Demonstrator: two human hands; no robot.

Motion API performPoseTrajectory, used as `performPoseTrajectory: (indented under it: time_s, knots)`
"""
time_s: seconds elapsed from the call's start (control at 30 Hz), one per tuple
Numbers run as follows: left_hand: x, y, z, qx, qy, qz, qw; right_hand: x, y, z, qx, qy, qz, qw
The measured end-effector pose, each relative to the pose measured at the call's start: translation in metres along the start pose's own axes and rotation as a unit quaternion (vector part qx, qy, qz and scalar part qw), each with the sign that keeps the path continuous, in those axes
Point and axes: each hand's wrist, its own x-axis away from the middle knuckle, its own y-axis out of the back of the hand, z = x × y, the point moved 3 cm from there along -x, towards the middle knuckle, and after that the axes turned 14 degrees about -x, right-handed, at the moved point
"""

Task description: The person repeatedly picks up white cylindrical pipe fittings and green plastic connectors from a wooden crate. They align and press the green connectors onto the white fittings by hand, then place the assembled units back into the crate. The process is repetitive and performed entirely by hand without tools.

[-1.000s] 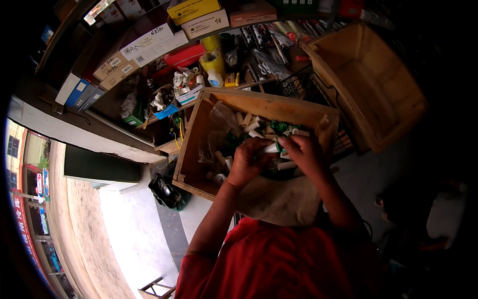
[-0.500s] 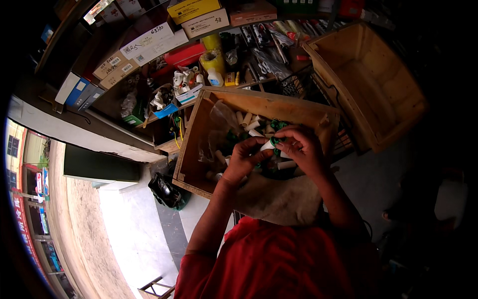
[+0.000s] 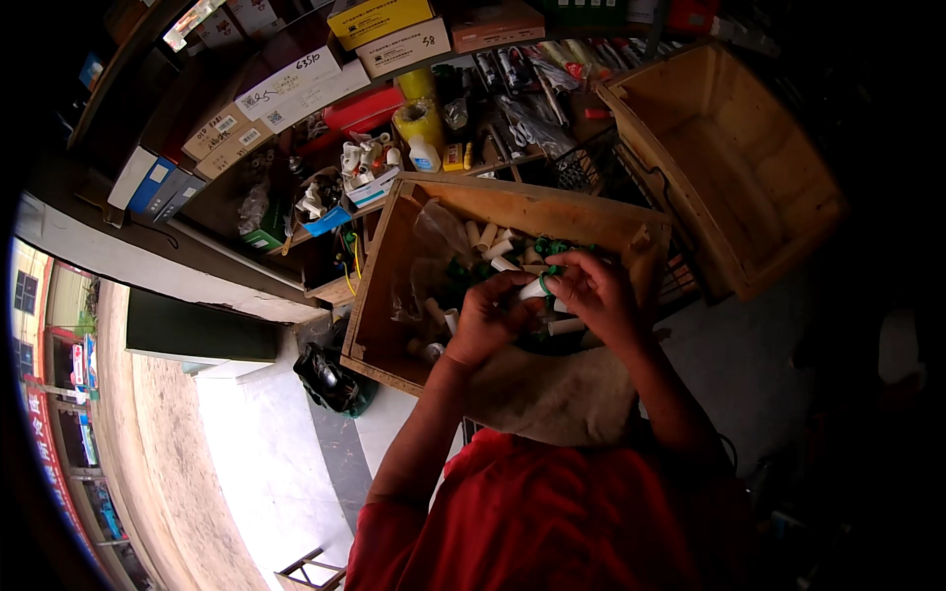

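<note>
Over a wooden box [image 3: 532, 199], both my hands meet at one short white plastic tube [image 3: 533, 288]. My left hand [image 3: 486, 317] grips the tube between thumb and fingers. At the tube's right end sits a green plastic ring-shaped piece [image 3: 548, 282], pinched by my right hand [image 3: 598, 294]. Whether the green piece goes round the tube or only against its end is hard to make out. Beneath my hands, several white tubes [image 3: 488, 236] and green plastic pieces [image 3: 552, 245] lie loose in the box, partly hidden by my fingers.
A beige cloth [image 3: 552, 394] hangs over the box's near side. To the right stands a second wooden box [image 3: 729, 177]. Behind are shelves with cardboard boxes [image 3: 296, 84], a yellow roll [image 3: 419, 120] and a white bottle [image 3: 424, 155]. A black bag [image 3: 330, 379] sits on the floor at left.
My right fingers have shifted slightly on the green piece, which now shows as a ring at the tube's end. The left hand still holds the tube, barely moved.
</note>
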Motion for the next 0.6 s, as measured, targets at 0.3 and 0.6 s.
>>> performPoseTrajectory:
  time_s: [0.3,0.6]
  knots:
    - [0.0,0.007,0.011,0.006,-0.02,0.001,1.0,-0.001,-0.002,-0.005,0.049,-0.02,-0.011,0.999]
    - [-0.008,0.008,0.015,-0.21,-0.196,-0.037,0.957,-0.001,-0.001,-0.025,0.052,-0.105,-0.039,0.992]
